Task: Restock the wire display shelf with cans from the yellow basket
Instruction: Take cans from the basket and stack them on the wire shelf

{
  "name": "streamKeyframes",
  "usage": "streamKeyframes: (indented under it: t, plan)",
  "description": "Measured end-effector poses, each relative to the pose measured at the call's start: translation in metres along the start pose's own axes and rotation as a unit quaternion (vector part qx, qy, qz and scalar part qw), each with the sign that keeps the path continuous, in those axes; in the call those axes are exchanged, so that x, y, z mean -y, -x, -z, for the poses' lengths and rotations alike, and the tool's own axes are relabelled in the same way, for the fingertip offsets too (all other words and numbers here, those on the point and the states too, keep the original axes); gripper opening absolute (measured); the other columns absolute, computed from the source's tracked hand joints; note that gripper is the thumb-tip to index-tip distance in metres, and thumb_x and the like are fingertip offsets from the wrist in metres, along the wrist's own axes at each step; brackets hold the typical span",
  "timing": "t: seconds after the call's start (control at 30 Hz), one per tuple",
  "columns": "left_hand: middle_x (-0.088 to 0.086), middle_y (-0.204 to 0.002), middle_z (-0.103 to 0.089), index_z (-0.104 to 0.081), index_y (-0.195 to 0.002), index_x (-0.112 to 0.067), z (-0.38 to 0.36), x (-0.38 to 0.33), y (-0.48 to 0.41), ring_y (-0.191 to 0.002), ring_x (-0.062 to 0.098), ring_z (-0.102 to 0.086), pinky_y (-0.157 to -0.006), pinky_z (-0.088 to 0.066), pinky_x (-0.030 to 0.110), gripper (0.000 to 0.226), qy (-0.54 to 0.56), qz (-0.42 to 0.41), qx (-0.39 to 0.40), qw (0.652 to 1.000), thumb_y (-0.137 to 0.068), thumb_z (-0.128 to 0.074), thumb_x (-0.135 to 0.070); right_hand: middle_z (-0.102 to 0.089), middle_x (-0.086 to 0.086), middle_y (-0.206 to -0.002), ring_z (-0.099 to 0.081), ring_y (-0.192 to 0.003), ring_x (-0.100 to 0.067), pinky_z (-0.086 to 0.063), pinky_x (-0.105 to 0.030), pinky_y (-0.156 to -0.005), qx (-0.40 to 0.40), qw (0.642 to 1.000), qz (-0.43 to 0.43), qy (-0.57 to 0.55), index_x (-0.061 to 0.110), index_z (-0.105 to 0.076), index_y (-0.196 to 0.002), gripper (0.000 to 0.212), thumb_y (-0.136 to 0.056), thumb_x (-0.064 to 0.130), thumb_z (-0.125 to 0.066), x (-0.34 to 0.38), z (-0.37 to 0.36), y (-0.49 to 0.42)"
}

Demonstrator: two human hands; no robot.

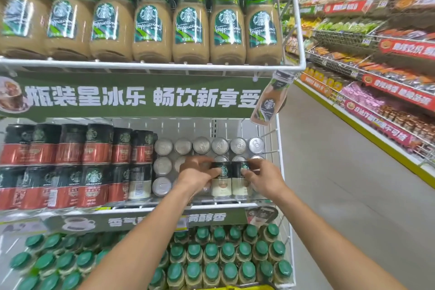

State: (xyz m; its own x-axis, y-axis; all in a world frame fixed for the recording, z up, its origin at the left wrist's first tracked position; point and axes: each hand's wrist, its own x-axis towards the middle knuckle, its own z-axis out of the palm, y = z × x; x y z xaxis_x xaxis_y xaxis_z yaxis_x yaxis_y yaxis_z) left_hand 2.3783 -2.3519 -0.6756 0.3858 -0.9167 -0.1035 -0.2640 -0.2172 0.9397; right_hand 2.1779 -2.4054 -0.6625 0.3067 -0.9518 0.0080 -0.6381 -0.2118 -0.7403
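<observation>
1. Wire shelf point(141, 209), middle tier: red-black cans point(70, 165) stacked two high at left; silver can tops point(202, 145) stand behind (single layer).
2. Left grip point(200, 172) is curled round one cream can point(221, 182); right grip point(261, 179) clasps the neighbouring cream can point(241, 182).
3. Both held cans are upright, touching, at the shelf front.

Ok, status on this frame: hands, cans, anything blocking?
Left hand grips left cream can, right hand grips right cream can. Both upright, side by side, front right of middle shelf. Silver-topped cans packed behind; nothing seen blocking.
</observation>
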Motion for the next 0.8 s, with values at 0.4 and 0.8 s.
streamKeyframes:
  t: [0.4, 0.8]
  plan:
    - [-0.004, -0.106, -0.067, -0.068, -0.128, -0.021, -0.043, -0.015, -0.003, -0.083, 0.003, -0.062, -0.061, -0.044, 0.007, 0.048, -0.04, -0.022, 0.003, 0.999, -0.084, -0.085, -0.029, -0.066, -0.016, -0.111, -0.061, -0.105, -0.036, -0.05, -0.037, -0.084, -0.033, 0.985, -0.016, 0.17, 0.004, -0.06, -0.115, 0.028, -0.09, -0.007, -0.051, 0.002, 0.012, 0.022]
    - [0.006, -0.123, -0.071, -0.063, -0.135, -0.018, -0.04, -0.02, 0.013, -0.1, 0.016, -0.066, -0.08, -0.053, 0.021, 0.053, -0.091, -0.035, -0.009, 0.995, -0.088, -0.08, -0.036, -0.062, -0.009, -0.106, -0.06, -0.098, -0.028, -0.049, -0.035, -0.082, -0.017, 0.992, 0.017, 0.12, 0.01, -0.056, -0.108, 0.012, -0.098, 0.005, -0.052, 0.003, 0.02, 0.036]
